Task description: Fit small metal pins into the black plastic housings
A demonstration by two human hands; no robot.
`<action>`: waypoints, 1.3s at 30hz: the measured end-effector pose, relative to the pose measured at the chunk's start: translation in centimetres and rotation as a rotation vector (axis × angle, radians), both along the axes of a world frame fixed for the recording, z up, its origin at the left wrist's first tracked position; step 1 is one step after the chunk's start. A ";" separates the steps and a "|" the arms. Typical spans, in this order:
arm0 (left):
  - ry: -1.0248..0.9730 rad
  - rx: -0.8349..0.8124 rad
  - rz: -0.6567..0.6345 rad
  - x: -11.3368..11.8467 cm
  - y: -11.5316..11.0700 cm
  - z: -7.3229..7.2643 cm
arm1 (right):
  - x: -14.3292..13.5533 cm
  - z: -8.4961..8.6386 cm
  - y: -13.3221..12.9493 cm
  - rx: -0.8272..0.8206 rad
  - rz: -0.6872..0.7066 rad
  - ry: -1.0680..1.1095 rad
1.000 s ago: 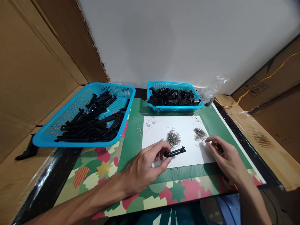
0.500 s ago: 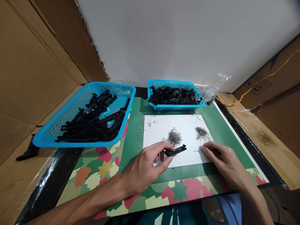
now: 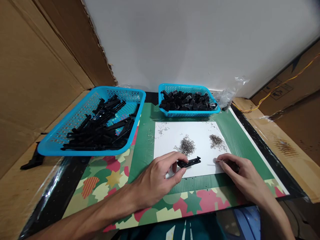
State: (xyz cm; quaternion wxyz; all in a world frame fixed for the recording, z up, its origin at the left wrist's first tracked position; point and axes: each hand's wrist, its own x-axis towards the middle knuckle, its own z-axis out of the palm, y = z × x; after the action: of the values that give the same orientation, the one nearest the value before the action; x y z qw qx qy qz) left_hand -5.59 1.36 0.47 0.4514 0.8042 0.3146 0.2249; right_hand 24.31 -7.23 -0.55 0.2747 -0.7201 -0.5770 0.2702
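Observation:
My left hand (image 3: pixel 162 170) pinches a slim black plastic part (image 3: pixel 191 162) between thumb and fingers, over the front of a white sheet (image 3: pixel 202 170). Closed around a thin metal tool (image 3: pixel 218 160), my right hand (image 3: pixel 238 170) rests at the sheet's right front corner. The tool points left toward the black part but is apart from it; most of it is hidden in the hand, so its kind is unclear. Behind the left hand lies a pile of tiny metal springs or clips (image 3: pixel 187 146). A smaller, browner pile of tiny metal pieces (image 3: pixel 217 141) lies behind the right hand.
At the left stands a blue basket (image 3: pixel 85 153) of long black parts. Another blue basket (image 3: pixel 190 113) at the back holds short black pieces. A clear plastic bag (image 3: pixel 226 96) sits beside it. Cardboard (image 3: pixel 37 50) walls the left side; a yellow wire (image 3: pixel 265 96) runs at right.
The tool in my right hand now lies lower and flatter, its tip pointing left. My left hand keeps its hold on the black part. The view has shifted slightly.

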 end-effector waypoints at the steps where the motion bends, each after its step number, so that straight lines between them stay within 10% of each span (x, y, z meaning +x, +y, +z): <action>1: -0.001 0.002 0.000 0.0 0.0 -0.1 | 0.0 0.1 0.0 0.013 -0.027 -0.012; 8: 0.003 0.029 -0.030 -0.1 -0.1 -0.5 | -1.0 0.2 -0.3 0.002 -0.172 -0.066; 21: 0.004 0.044 -0.085 0.0 0.0 -0.2 | -2.3 0.4 -0.8 0.055 0.035 0.058; 29: -0.012 0.049 -0.089 -0.1 -0.2 -0.2 | -2.7 -0.2 -1.6 0.115 -0.192 -0.006; 39: 0.012 0.061 -0.095 -0.1 -0.2 0.0 | -3.6 -0.6 -1.6 0.089 -0.041 0.044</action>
State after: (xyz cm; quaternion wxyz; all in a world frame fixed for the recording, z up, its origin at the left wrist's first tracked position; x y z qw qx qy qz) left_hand -5.66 1.13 0.45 0.4348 0.8330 0.2716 0.2078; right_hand 20.73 -8.85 -1.17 0.3247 -0.7126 -0.5675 0.2545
